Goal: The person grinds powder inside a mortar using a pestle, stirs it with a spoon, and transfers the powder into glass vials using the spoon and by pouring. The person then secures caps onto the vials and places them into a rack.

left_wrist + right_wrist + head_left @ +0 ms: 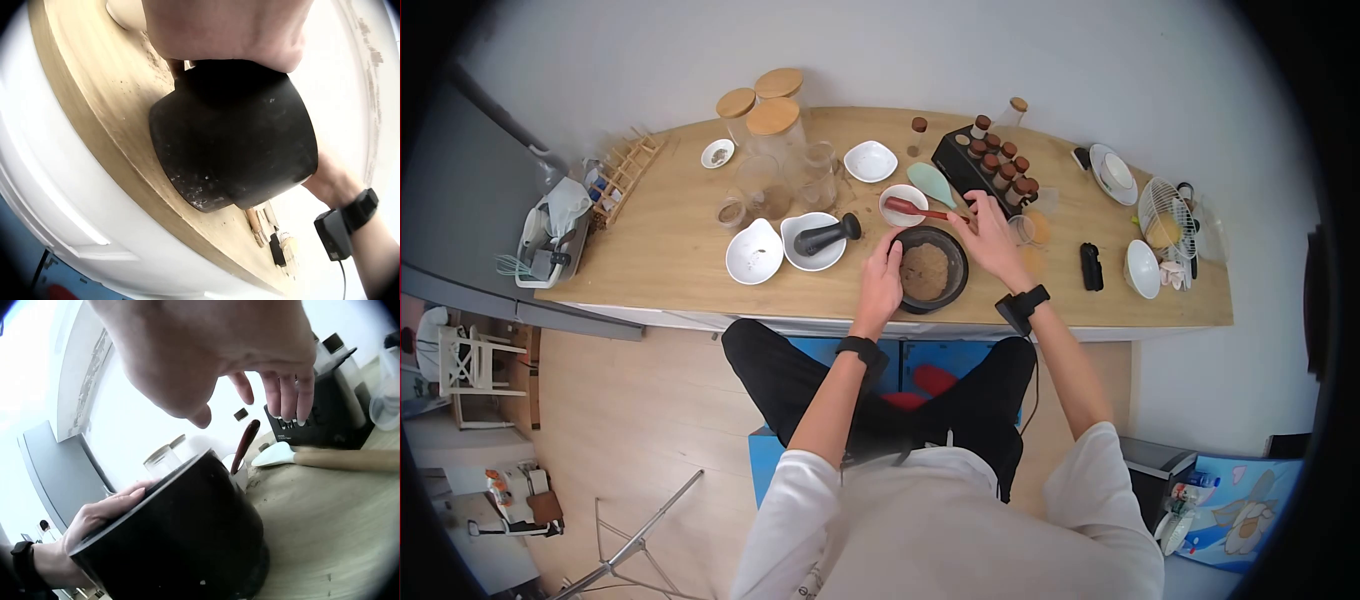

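Note:
A dark stone mortar (962, 266) holding brown powder (925, 271) stands near the counter's front edge. My left hand (881, 282) grips its left side, fingers over the rim; in the right wrist view those fingers (119, 503) lie along the top edge. Just behind the mortar, a reddish-brown spoon (912, 208) leans in a small white bowl (887, 194). My right hand (992, 245) hangs over the spoon's handle end, its fingers loosely bent. The right wrist view shows a gap between those fingers and the handle (247, 444).
A pale green spatula (931, 184) lies behind the bowl, beside a black rack (956, 165) of spice jars. To the left, a black pestle (825, 236) rests across a white dish (812, 262) near wooden-lidded glass jars (775, 118). A wire basket (1166, 215) stands far right.

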A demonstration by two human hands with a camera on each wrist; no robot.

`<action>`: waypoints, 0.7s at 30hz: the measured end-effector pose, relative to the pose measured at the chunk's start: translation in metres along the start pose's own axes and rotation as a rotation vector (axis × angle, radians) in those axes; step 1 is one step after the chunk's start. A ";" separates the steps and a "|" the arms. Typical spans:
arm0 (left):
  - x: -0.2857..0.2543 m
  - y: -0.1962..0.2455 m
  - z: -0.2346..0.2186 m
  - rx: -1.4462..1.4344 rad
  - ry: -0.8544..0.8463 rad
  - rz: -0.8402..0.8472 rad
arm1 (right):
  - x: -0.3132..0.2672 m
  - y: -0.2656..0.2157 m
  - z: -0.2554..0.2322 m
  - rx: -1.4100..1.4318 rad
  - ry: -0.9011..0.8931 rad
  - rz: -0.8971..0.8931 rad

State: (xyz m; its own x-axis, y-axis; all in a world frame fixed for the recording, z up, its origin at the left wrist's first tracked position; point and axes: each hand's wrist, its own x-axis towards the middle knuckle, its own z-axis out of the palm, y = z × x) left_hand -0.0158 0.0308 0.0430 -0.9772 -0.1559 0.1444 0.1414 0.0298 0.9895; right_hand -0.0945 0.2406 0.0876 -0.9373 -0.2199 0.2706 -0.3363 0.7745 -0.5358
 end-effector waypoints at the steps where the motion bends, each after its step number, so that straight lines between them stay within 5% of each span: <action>1: 0.000 0.001 0.000 0.008 -0.003 0.001 | 0.000 -0.003 0.001 0.006 0.010 -0.003; 3: 0.001 0.003 0.000 0.083 -0.003 0.014 | 0.002 -0.012 0.004 -0.027 -0.191 0.164; 13: 0.005 -0.004 -0.001 0.375 0.018 0.092 | 0.028 0.029 0.045 0.184 -0.064 0.131; 21: 0.003 -0.002 -0.002 0.261 0.007 0.070 | 0.029 -0.009 -0.026 0.622 0.135 0.064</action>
State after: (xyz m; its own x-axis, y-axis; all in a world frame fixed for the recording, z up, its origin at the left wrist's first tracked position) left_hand -0.0189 0.0284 0.0417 -0.9651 -0.1513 0.2136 0.1622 0.2947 0.9417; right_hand -0.1165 0.2422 0.1211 -0.9510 -0.0766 0.2995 -0.3087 0.2857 -0.9072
